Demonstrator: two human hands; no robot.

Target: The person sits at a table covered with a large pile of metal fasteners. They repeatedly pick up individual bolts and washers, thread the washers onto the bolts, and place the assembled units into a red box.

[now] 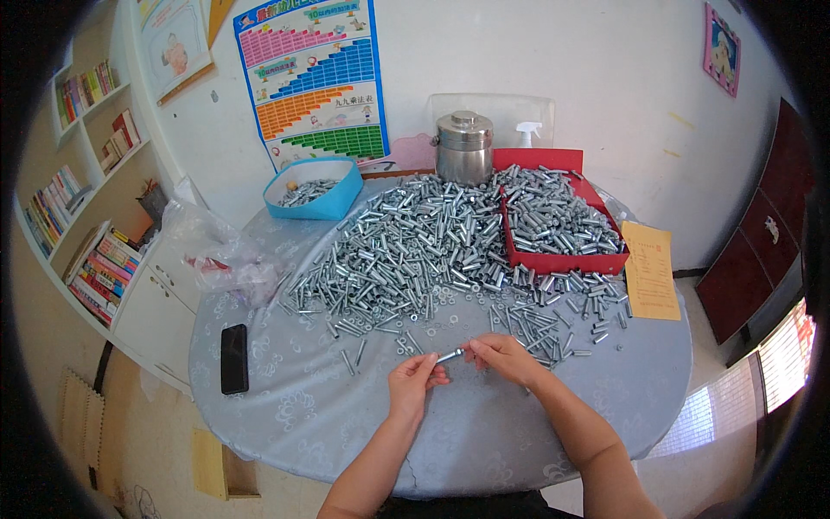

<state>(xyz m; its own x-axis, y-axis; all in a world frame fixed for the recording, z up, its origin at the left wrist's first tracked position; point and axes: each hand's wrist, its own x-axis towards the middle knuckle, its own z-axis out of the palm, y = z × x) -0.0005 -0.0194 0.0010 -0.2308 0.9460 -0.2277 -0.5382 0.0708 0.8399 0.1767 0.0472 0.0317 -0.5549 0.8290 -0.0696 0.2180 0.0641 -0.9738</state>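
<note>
Just in front of a large heap of bolts, my two hands meet over the near part of the table. My left hand (415, 379) is closed, pinching the left end of a silvery bolt (449, 355) between thumb and fingers. The bolt lies nearly level, its right end tilted slightly up. At that right end, what looks like a nut sits by the fingertips of my right hand (501, 357), which is closed around it. The heap of loose metal bolts and sleeves (415, 233) spreads beyond my hands, with washers (453, 319) scattered along its near edge.
A red box (566, 262) full of metal sleeves stands at the right, a blue bin (333, 206) at the back left. A steel canister (464, 156) is behind the heap. A black phone (234, 359), plastic bag (225, 259) and yellow paper (650, 272) lie near the table's sides.
</note>
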